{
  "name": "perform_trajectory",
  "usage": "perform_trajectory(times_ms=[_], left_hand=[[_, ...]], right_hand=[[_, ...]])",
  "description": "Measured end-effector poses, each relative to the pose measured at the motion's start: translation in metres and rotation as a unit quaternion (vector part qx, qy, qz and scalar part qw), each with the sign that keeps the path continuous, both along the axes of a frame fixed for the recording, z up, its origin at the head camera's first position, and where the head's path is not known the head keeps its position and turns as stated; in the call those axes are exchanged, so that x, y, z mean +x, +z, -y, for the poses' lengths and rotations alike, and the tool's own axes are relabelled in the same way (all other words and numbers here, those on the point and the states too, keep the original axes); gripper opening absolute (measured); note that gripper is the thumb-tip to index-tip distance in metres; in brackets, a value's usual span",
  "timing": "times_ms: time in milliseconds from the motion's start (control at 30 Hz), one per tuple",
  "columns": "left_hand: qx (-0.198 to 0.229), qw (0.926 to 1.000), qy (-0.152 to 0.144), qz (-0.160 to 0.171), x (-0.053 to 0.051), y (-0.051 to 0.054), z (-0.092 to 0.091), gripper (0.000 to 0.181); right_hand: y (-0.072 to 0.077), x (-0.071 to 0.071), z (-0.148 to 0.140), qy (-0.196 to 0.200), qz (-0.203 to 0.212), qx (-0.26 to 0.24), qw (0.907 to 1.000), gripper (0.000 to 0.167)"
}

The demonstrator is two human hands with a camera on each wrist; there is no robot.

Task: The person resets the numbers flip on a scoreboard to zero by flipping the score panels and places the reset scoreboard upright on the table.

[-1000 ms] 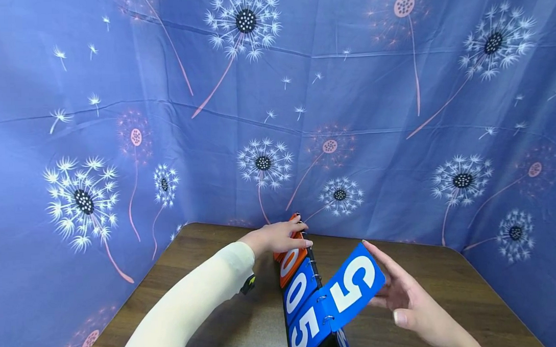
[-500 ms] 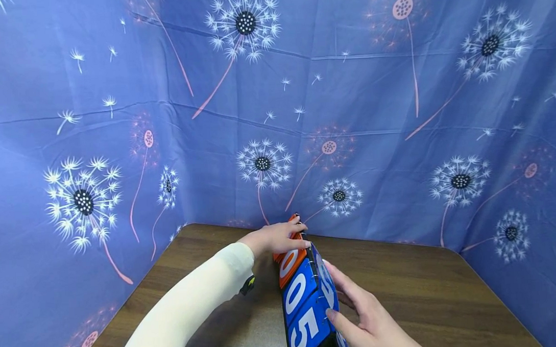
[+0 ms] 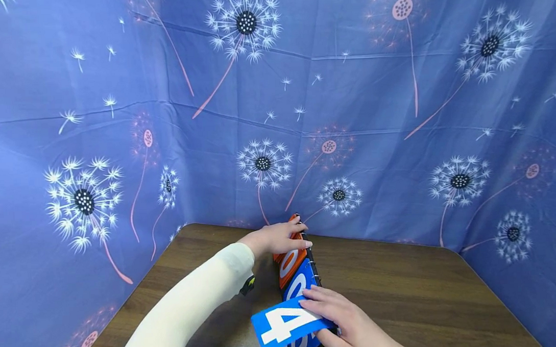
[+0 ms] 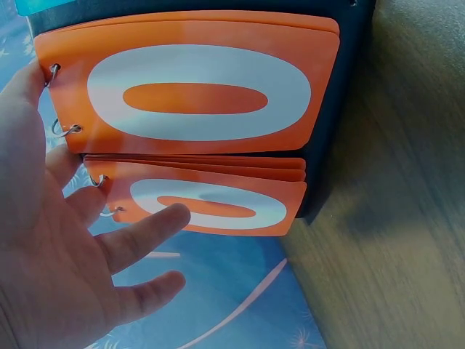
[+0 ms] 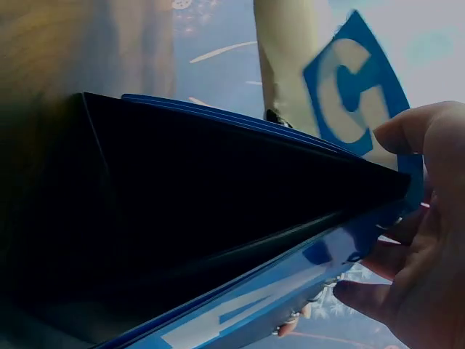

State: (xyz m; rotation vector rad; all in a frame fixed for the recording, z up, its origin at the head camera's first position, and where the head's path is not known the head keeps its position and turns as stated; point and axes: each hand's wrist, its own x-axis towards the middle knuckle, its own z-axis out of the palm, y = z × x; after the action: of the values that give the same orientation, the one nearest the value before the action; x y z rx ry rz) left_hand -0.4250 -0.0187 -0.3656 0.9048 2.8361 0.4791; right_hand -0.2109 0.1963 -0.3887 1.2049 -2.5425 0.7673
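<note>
A flip scoreboard (image 3: pixel 312 267) with a black tent-shaped stand stands on the table, ringed number cards along its ridge. My left hand (image 3: pixel 277 238) grips the ridge at the far end. In the left wrist view two orange stacks show a zero, the larger orange card (image 4: pixel 323 94) above; some of that hand's fingers are spread in front. At the near end my right hand (image 3: pixel 349 321) pinches a blue card (image 3: pixel 283 326) marked 4, which sticks out over the left face. From below, the right wrist view shows a 5 on the raised blue card (image 5: pixel 356 87).
The wooden table (image 3: pixel 415 286) extends to both sides of the scoreboard. A blue dandelion-print cloth (image 3: pixel 371 88) hangs behind the table and along its sides. My left sleeve (image 3: pixel 199 293) crosses the left part of the table.
My right hand first laid a blue 5 card down on the right face, then came back over the ridge to the left with a card showing 4. The left hand stayed put.
</note>
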Motion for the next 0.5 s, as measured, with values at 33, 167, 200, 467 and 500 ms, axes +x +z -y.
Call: perform_trajectory(times_ms=[33, 167, 200, 467, 500], left_hand=[[0.000, 1.0000, 0.000, -0.001, 0.0001, 0.0004, 0.0000, 0.076], [0.002, 1.0000, 0.000, -0.002, 0.0005, 0.0008, -0.0004, 0.075], [0.003, 1.0000, 0.001, -0.002, 0.0003, 0.0007, -0.0006, 0.075], [-0.001, 1.0000, 0.003, 0.000, -0.0021, -0.0006, -0.0013, 0.075], [-0.001, 1.0000, 0.004, 0.001, -0.0024, -0.0007, -0.0013, 0.075]], right_hand=[[-0.0008, -0.0007, 0.0004, -0.001, -0.019, 0.014, 0.9997, 0.047], [-0.0026, -0.0017, 0.0035, -0.029, -0.047, 0.060, 0.9967, 0.037], [-0.0028, -0.0016, 0.0046, -0.039, -0.044, 0.068, 0.9959, 0.035], [-0.0053, -0.0027, 0.0078, -0.083, -0.043, 0.100, 0.9906, 0.036], [-0.0055, -0.0034, 0.0076, -0.082, -0.043, 0.105, 0.9901, 0.039]])
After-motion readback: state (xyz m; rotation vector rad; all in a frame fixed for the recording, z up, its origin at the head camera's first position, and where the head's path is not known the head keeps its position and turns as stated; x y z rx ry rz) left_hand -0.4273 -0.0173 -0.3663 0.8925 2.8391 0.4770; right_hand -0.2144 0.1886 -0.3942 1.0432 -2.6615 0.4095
